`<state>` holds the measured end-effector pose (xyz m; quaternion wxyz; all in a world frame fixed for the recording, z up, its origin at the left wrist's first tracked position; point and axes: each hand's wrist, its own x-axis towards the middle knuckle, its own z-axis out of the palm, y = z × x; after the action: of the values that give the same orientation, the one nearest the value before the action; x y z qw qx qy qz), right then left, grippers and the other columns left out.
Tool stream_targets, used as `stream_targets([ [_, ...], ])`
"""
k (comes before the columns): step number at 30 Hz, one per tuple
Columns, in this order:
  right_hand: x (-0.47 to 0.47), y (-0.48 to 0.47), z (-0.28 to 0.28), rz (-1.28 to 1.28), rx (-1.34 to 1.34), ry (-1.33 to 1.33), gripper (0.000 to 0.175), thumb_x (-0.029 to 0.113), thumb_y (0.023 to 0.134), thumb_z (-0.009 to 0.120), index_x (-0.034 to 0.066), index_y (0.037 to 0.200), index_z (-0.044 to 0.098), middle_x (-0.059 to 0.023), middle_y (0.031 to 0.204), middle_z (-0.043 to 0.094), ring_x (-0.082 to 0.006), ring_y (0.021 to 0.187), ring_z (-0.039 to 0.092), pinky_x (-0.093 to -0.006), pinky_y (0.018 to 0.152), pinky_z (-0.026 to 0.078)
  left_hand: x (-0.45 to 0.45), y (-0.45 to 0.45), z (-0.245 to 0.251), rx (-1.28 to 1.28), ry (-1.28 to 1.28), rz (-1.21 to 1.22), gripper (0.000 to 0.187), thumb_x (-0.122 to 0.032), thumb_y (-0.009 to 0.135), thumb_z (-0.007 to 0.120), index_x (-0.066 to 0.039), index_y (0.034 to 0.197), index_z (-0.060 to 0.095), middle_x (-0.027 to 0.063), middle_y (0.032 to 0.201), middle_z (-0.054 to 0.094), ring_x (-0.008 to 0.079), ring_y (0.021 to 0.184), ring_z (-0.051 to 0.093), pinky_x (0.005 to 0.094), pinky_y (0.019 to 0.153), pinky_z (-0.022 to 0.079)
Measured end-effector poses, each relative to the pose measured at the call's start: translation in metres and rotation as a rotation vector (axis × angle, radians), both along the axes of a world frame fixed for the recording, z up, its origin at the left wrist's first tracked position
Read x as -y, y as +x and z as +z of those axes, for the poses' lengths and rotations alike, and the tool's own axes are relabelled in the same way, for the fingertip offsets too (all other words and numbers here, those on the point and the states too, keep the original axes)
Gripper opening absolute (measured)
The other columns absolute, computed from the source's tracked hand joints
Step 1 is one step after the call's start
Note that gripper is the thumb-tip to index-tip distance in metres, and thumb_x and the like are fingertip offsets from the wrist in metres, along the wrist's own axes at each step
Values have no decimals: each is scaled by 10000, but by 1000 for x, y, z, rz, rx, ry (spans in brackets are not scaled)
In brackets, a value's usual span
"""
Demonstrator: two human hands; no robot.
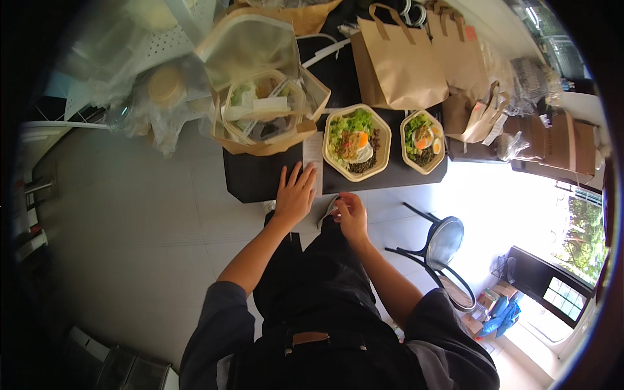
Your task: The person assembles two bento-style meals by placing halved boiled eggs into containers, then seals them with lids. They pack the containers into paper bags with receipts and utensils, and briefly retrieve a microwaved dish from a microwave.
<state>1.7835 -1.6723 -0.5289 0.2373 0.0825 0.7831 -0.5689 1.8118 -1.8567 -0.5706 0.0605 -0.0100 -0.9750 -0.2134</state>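
Note:
My left hand (295,195) lies flat at the black table's (253,178) front edge, its fingers apart. Its fingertips touch a printed paper slip (312,151). Just off the table edge, my right hand (352,217) hovers with fingers loosely curled; whether anything small is inside is hidden. Beyond it sits a large hexagonal takeaway bowl (333,165) of greens, grains and a fried egg. A smaller similar bowl (406,155) with egg halves is to its right. Left of the slip stands an open paper bag (258,146) with a silvery lining, containing a clear-lidded food container (243,105).
Brown paper carrier bags (404,63) stand at the back right, with smaller paper bags (470,114) and cardboard boxes (560,141) beyond. Plastic-wrapped goods (163,92) are at the left. A black chair (444,241) stands on the floor at my right.

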Motion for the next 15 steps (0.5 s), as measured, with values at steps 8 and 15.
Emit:
stream_targets([
  [8,-20,-29,57,-116,-123,10,232,134,929,589,27,1133,563,-62,886,631,-119,690,616,-235,546,475,24,40,16,-165,278,154,485,-263,918,601,1,1315,511,170,1436,425,380,1308,409,527,1083,319],
  [15,44,-71,141,130,-418,-219,202,112,981,552,22,1161,545,-41,827,614,-86,655,559,-212,583,464,193,66,60,-465,288,958,182,-202,901,678,-35,971,666,131,876,692,302,779,683,378,695,540],
])
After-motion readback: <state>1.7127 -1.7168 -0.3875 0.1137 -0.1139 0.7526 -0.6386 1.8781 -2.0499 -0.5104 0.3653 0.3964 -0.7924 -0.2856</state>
